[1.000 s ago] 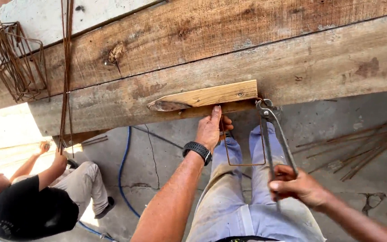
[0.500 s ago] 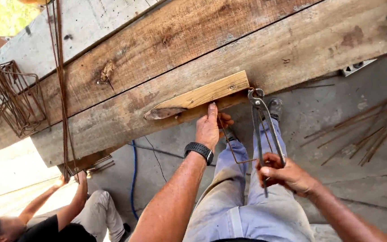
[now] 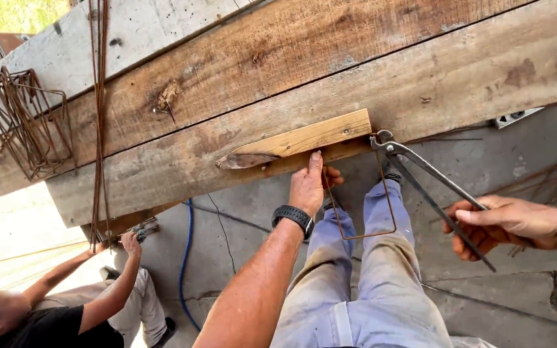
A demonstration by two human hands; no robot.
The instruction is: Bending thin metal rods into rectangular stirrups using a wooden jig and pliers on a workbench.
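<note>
plank bench (image 3: 459,77): left hand (image 3: 309,183) on wood block (image 3: 304,140), right hand (image 3: 501,225) gripping pincers (image 3: 430,187)

Wood strip (image 3: 298,143): I see it lying on the tabletop (image 3: 459,77) near the front edge.
Left hand (image 3: 309,187): just below the strip.
Pincers (image 3: 430,193): right of the strip, in my right hand (image 3: 504,225).
Wire loop (image 3: 362,206): hanging between them.
Bent wire pile (image 3: 17,122): far left.
</note>
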